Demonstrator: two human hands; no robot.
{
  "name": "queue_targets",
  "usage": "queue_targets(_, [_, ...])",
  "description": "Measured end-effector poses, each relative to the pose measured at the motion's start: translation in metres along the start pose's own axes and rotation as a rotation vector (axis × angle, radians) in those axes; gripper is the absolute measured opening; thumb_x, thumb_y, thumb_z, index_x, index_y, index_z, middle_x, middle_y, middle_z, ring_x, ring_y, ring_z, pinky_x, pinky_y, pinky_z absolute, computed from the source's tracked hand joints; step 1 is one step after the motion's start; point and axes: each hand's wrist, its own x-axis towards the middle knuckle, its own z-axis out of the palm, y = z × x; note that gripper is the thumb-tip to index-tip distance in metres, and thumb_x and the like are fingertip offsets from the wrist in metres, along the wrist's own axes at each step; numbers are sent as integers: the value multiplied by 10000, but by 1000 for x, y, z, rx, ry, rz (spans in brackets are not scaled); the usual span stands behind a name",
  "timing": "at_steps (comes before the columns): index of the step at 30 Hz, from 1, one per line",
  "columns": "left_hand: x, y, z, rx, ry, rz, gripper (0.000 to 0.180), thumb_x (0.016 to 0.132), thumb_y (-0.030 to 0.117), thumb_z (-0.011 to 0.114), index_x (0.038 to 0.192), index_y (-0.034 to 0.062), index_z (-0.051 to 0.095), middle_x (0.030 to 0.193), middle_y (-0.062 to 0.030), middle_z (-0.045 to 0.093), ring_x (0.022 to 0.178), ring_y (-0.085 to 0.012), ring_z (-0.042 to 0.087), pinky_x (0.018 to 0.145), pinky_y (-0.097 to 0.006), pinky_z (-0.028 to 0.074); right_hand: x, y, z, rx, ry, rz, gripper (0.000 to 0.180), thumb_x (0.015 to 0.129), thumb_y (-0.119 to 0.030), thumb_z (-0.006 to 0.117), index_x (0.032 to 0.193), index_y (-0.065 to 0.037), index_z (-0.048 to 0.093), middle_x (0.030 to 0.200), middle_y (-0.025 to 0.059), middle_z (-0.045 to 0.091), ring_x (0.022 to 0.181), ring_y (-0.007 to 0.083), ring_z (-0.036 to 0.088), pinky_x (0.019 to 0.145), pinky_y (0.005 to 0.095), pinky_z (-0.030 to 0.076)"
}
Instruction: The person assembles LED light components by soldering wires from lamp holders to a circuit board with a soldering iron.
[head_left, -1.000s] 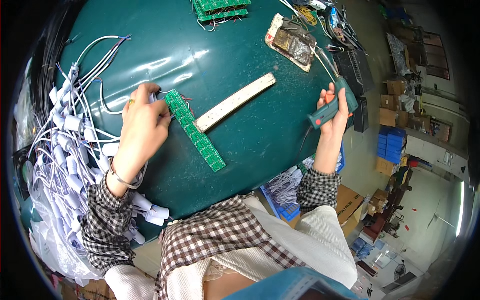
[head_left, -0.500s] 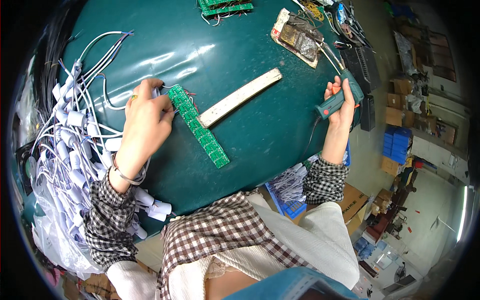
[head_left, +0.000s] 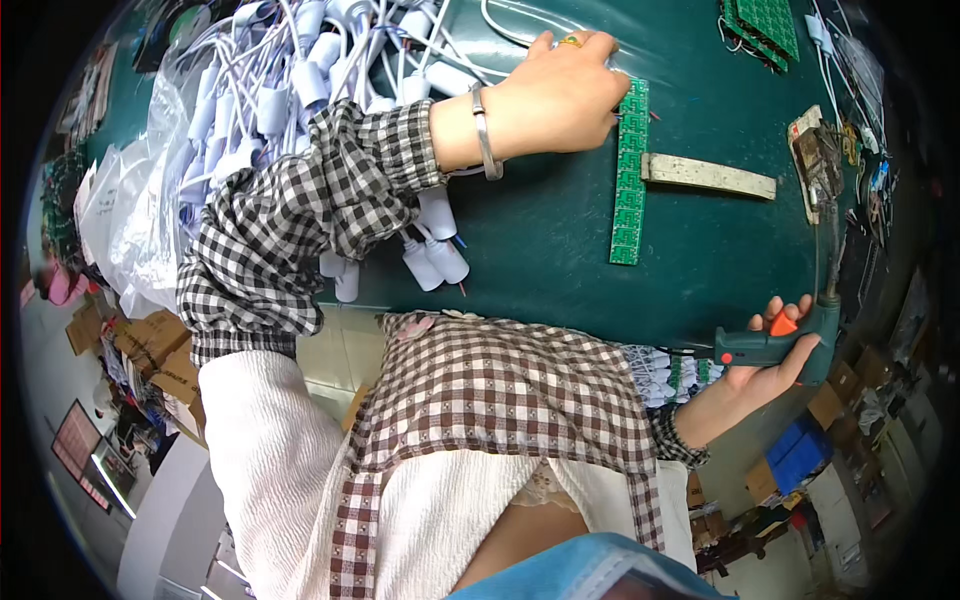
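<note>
My left hand (head_left: 545, 105) is closed at the upper end of a long green circuit board strip (head_left: 628, 190), palm down. A white cable (head_left: 497, 25) runs behind it, and its fingers appear pinched on this cable; the fingertips are partly hidden. My right hand (head_left: 760, 385) grips a dark green soldering gun (head_left: 755, 347) with an orange trigger. The gun's long metal tip points up to a blackened, stained solder block (head_left: 815, 160). Against the board's right edge lies a worn, pale flat bar (head_left: 710, 176).
White lamp sockets with cables (head_left: 310, 85) are heaped at the upper left, beside clear plastic bags (head_left: 140, 235). Several loose sockets (head_left: 440, 262) lie near the front edge of the green table. Stacked green boards (head_left: 765, 30) sit at the far right. More cabled sockets (head_left: 660, 378) show below the table edge.
The whole view has swung, so table, board and hands appear turned and shifted to the right. Both hands keep their grips, the left by the board's end, the right on the soldering gun.
</note>
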Motion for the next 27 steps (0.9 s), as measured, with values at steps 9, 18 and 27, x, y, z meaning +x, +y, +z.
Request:
queue_targets(9, [-95, 12, -121, 8, -326, 250, 158, 753, -10, 713, 901, 41, 695, 1017, -68, 650, 994, -291, 636, 791, -410, 495, -20, 17, 14, 91, -148, 60, 530, 1054, -374, 538, 1381, 41, 489, 1071, 120, 658, 1012, 277, 694, 679, 353, 658])
queue_targets(18, [-93, 4, -97, -116, -165, 316, 279, 726, 76, 772, 993, 96, 695, 966, -55, 605, 950, -266, 631, 801, -423, 516, -19, 21, 24, 210, -273, 71, 534, 1067, -325, 516, 1399, 86, 439, 1093, 167, 641, 1016, 310, 696, 705, 392, 678])
queue_targets(27, [-58, 54, -61, -169, 73, -87, 252, 909, 132, 700, 1128, 58, 603, 1070, -123, 606, 882, -326, 661, 706, -374, 528, -26, 26, 22, 250, -214, 65, 548, 1050, -330, 550, 1390, 88, 450, 1074, 166, 658, 1023, 314, 693, 699, 402, 676])
